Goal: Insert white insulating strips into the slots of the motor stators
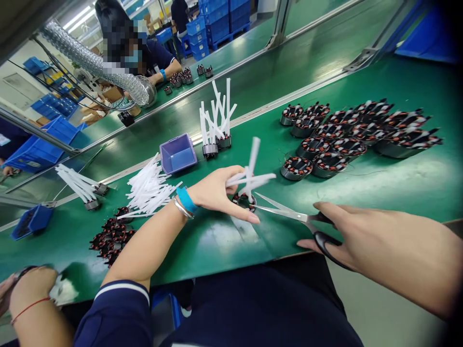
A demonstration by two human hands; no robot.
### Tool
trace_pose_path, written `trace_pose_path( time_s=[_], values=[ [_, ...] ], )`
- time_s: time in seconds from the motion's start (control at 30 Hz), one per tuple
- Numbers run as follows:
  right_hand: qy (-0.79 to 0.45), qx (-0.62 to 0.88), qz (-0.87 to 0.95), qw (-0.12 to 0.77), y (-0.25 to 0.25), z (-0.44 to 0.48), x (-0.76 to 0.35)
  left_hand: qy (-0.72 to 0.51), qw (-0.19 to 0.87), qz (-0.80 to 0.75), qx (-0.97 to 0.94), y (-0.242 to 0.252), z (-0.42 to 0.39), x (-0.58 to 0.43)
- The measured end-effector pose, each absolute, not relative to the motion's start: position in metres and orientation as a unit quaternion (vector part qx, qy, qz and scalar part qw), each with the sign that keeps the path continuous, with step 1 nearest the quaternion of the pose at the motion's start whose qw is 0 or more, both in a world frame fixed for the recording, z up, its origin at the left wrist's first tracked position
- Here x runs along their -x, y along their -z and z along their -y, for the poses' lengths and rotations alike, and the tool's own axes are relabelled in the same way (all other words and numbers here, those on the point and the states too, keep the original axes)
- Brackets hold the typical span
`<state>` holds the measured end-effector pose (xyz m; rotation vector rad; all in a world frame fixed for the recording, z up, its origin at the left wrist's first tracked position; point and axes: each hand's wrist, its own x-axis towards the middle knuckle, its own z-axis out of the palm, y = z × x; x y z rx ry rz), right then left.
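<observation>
1. Wound ring [242,202] is in my left hand [219,190], held between thumb and fingers, blurry white tubes [254,154] sticking up.
2. Right hand's [372,236] gripping scissors [301,216], blades spread, tips right by the ring.

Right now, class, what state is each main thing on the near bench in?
Scissors: blades parted, held in the right hand
White strips at the left hand: splayed, blurred
Purple tray: open-topped, lidless
Loose strips: heaped
Far strips: standing in two rings, some leaning
Right-side rings: grouped, no long strips standing in them
</observation>
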<state>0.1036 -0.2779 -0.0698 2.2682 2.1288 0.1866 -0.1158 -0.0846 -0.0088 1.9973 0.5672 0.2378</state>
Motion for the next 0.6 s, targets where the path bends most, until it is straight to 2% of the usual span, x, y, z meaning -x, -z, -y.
trace_pose_path(
  time_s=[0.13, 0.27, 0.47, 0.6],
  values=[
    [-0.012, -0.708, -0.7, 0.094, 0.039, 0.253, -0.083, -0.048, 0.489, -0.169, -0.854, 0.001, 0.09, 0.108],
    [0.01, -0.685, -0.716, 0.135, 0.024, 0.237, -0.073, -0.057, 0.464, -0.207, -0.859, 0.007, 0.091, 0.097],
    [-0.009, -0.636, -0.75, 0.18, 0.018, 0.224, -0.076, -0.045, 0.435, -0.206, -0.875, 0.012, 0.084, 0.087],
    [-0.033, -0.62, -0.767, 0.159, 0.024, 0.222, -0.083, -0.044, 0.441, -0.217, -0.87, 0.013, 0.082, 0.089]
  ],
)
